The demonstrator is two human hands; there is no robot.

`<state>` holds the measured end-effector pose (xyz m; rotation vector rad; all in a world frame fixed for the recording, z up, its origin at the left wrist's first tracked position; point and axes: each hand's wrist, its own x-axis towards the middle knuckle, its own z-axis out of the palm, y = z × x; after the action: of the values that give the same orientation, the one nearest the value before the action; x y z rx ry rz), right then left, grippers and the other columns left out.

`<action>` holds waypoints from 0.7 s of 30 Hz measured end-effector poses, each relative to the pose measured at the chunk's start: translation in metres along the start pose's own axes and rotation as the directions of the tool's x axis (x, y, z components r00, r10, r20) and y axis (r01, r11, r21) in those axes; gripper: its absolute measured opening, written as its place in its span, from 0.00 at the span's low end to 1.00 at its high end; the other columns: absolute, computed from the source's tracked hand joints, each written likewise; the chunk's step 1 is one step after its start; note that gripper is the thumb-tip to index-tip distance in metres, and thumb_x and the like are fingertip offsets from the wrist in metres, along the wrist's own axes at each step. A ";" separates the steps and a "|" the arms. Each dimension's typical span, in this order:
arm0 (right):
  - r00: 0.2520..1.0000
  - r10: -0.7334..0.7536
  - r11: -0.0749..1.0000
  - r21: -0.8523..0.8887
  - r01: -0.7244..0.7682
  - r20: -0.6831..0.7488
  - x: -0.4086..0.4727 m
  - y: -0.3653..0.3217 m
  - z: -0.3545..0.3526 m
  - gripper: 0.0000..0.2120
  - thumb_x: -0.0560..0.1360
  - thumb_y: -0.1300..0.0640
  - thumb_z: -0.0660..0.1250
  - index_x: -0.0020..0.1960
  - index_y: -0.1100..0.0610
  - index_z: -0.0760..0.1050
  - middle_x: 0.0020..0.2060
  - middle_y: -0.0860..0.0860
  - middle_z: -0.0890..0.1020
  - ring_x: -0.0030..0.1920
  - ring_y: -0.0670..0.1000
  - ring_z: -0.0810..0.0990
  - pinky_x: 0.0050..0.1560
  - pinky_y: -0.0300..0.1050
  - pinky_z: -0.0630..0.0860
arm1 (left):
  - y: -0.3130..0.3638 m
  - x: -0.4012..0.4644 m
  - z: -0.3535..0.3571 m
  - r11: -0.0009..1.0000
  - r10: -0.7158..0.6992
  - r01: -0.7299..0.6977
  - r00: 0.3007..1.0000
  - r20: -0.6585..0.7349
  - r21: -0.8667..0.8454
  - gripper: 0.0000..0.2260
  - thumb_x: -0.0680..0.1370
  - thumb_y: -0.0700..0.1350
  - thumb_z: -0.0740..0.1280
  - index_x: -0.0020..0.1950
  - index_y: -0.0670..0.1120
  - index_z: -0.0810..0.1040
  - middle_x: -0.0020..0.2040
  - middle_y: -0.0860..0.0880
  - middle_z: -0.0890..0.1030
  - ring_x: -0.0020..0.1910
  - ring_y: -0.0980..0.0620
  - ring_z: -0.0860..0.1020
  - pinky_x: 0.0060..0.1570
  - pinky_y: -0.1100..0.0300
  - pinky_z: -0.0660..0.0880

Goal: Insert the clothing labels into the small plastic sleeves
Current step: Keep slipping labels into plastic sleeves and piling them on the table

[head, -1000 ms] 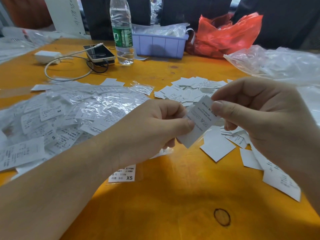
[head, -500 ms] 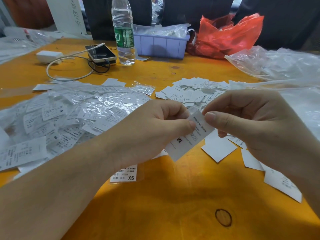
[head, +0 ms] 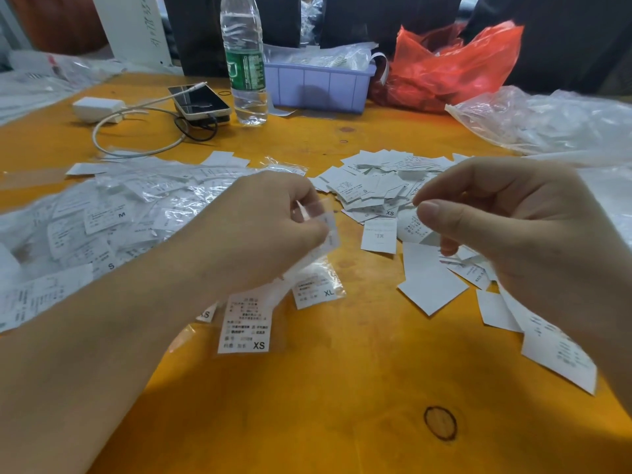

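- A heap of filled plastic sleeves (head: 113, 213) covers the desk's (head: 342, 405) left edge.
- The left hand (head: 270, 230) pinches a blurred sleeved label (head: 326, 227) above the desk's middle.
- Loose labels (head: 379, 186) lie just beyond.
- The right hand (head: 513, 227), fingers curled, thumb near forefinger; whether it grasps anything cannot be told.

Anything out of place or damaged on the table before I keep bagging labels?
Nothing looks damaged or spilled. The water bottle stands upright beside the phone. Loose labels lie scattered, some overlapping, and the bagged ones form an untidy heap at left. A dark ring marks the table near its front edge.
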<state>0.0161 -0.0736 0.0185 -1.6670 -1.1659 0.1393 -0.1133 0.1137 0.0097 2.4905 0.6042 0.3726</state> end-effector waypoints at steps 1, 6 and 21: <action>1.000 -0.004 1.000 -0.003 0.004 -0.003 0.000 0.000 0.000 0.06 0.68 0.51 0.71 0.43 0.51 0.83 0.35 0.50 0.84 0.33 0.51 0.81 0.36 0.46 0.79 | -0.001 0.001 0.001 0.998 0.005 -0.004 1.000 -0.027 0.063 0.03 0.76 0.55 0.66 0.47 0.59 0.78 0.41 0.58 0.79 0.36 0.57 0.79 0.29 0.61 0.73; 0.999 -0.008 1.000 0.013 0.008 -0.036 0.001 0.001 -0.002 0.04 0.69 0.53 0.71 0.43 0.51 0.83 0.35 0.49 0.84 0.33 0.49 0.81 0.35 0.41 0.79 | -0.011 0.008 -0.002 0.910 -0.025 0.122 0.970 -0.240 0.397 0.21 0.74 0.59 0.68 0.64 0.56 0.71 0.55 0.53 0.75 0.54 0.50 0.74 0.49 0.52 0.74; 0.976 0.160 0.911 -0.404 -0.087 0.149 -0.002 0.004 0.007 0.07 0.73 0.55 0.70 0.51 0.47 0.81 0.25 0.31 0.74 0.25 0.41 0.73 0.31 0.28 0.68 | 0.006 -0.006 0.026 0.947 0.270 -0.295 0.946 0.180 0.127 0.17 0.72 0.64 0.59 0.58 0.61 0.74 0.56 0.63 0.72 0.58 0.62 0.68 0.53 0.65 0.64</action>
<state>0.0133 -0.0705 0.0115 -2.1243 -1.2828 0.1423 -0.1071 0.0948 -0.0091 2.7295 0.2146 0.2346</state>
